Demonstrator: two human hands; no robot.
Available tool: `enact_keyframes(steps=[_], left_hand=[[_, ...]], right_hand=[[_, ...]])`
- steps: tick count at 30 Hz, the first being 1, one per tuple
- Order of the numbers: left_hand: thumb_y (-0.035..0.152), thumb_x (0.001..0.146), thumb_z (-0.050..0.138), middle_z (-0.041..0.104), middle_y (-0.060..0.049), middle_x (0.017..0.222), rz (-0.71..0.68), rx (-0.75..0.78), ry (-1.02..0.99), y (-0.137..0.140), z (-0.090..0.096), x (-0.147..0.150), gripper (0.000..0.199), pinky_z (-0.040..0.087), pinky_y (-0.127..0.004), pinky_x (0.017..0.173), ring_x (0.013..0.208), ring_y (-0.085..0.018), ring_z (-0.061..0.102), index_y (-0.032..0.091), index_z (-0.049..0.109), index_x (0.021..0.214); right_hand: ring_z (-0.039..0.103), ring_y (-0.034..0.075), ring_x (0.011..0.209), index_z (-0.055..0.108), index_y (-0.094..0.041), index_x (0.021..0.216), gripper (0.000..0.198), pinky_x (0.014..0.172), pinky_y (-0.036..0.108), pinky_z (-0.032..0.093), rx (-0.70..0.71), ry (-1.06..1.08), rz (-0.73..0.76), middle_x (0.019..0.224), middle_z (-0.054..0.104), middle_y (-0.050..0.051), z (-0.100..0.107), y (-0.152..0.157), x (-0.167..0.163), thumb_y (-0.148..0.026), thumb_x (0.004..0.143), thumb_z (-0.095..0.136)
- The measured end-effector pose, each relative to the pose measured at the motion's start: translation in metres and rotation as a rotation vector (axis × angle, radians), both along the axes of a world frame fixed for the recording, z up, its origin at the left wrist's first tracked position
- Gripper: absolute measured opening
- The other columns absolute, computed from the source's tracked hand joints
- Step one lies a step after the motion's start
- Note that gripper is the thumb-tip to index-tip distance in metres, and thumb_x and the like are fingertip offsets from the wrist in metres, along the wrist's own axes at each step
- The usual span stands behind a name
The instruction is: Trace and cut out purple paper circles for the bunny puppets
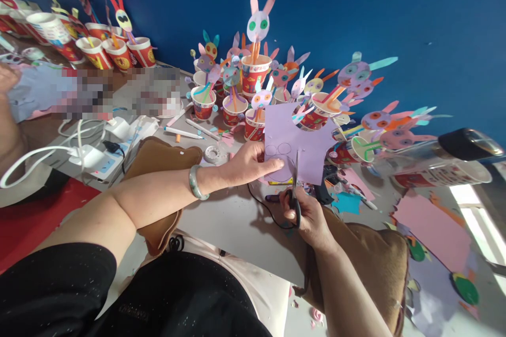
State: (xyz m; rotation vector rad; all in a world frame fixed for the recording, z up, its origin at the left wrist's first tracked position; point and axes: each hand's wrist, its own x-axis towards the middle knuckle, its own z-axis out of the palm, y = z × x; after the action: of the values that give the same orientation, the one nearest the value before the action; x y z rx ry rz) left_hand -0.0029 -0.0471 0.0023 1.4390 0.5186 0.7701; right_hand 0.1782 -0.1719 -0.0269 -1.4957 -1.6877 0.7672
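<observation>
A sheet of purple paper [312,152] with drawn circles and a larger curved outline is pinched at its left edge by my left hand [253,162], thumb on top. Its upper and right edges have curved pieces cut out. My right hand [308,216] is closed around the black handles of a pair of scissors [294,195]. Their blades point away from me and lie at the paper's lower edge, beside the large outline. Both hands are above the grey table [237,226]. A bangle circles my left wrist.
Paper cups with paper rabbit heads, among them a tall one [259,26], crowd the table's back. A clear bottle [427,155] leans at right near pink paper [435,226]. A power strip [105,155] with white cables lies left. Brown cushions [367,258] sit under both arms.
</observation>
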Motion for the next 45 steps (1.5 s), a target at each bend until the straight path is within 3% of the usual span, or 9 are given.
enact_keyframes(steps=[8, 21, 29, 38, 45], left_hand=[[0.041, 0.079, 0.065, 0.052, 0.002, 0.061, -0.018, 0.017, -0.021, 0.0015, -0.0018, 0.0005, 0.030, 0.039, -0.018, 0.049, 0.056, -0.006, 0.047, 0.015, 0.055, 0.067], [0.043, 0.078, 0.067, 0.055, 0.000, 0.069, -0.060, -0.119, -0.011, 0.0023, -0.0049, 0.0013, 0.030, 0.055, -0.026, 0.053, 0.059, -0.011, 0.059, 0.015, 0.055, 0.075], [0.039, 0.081, 0.066, 0.058, 0.000, 0.069, -0.047, -0.062, -0.041, 0.0046, -0.0059, 0.0013, 0.027, 0.048, -0.020, 0.054, 0.061, -0.008, 0.056, 0.013, 0.058, 0.079], [0.041, 0.081, 0.066, 0.061, -0.002, 0.077, -0.096, -0.128, -0.045, 0.0033, -0.0072, 0.0011, 0.027, 0.055, -0.025, 0.057, 0.068, -0.012, 0.063, 0.014, 0.059, 0.084], [0.037, 0.082, 0.066, 0.066, -0.002, 0.075, -0.063, -0.048, -0.038, 0.0032, -0.0067, 0.0007, 0.023, 0.053, -0.021, 0.060, 0.067, -0.010, 0.062, 0.014, 0.063, 0.082]], right_hand=[[0.050, 0.018, 0.066, 0.054, -0.021, 0.065, 0.064, 0.062, 0.032, 0.041, -0.012, 0.007, -0.008, 0.066, 0.056, 0.003, -0.0031, -0.0007, 0.0022, -0.084, 0.076, 0.054], [0.051, 0.019, 0.069, 0.056, -0.021, 0.065, 0.065, 0.063, 0.033, 0.041, -0.016, -0.005, -0.018, 0.064, 0.055, 0.003, -0.0022, -0.0010, 0.0019, -0.085, 0.075, 0.054], [0.052, 0.019, 0.067, 0.056, -0.020, 0.065, 0.065, 0.063, 0.033, 0.042, -0.009, 0.003, -0.022, 0.065, 0.057, 0.003, -0.0030, 0.0000, 0.0024, -0.084, 0.074, 0.056], [0.052, 0.019, 0.069, 0.057, -0.020, 0.065, 0.065, 0.063, 0.034, 0.042, -0.024, 0.019, 0.000, 0.066, 0.057, 0.004, -0.0042, -0.0009, 0.0034, -0.084, 0.075, 0.055], [0.052, 0.020, 0.069, 0.055, -0.021, 0.065, 0.065, 0.064, 0.034, 0.042, -0.017, 0.003, 0.024, 0.066, 0.057, 0.003, -0.0024, -0.0011, 0.0028, -0.085, 0.076, 0.052]])
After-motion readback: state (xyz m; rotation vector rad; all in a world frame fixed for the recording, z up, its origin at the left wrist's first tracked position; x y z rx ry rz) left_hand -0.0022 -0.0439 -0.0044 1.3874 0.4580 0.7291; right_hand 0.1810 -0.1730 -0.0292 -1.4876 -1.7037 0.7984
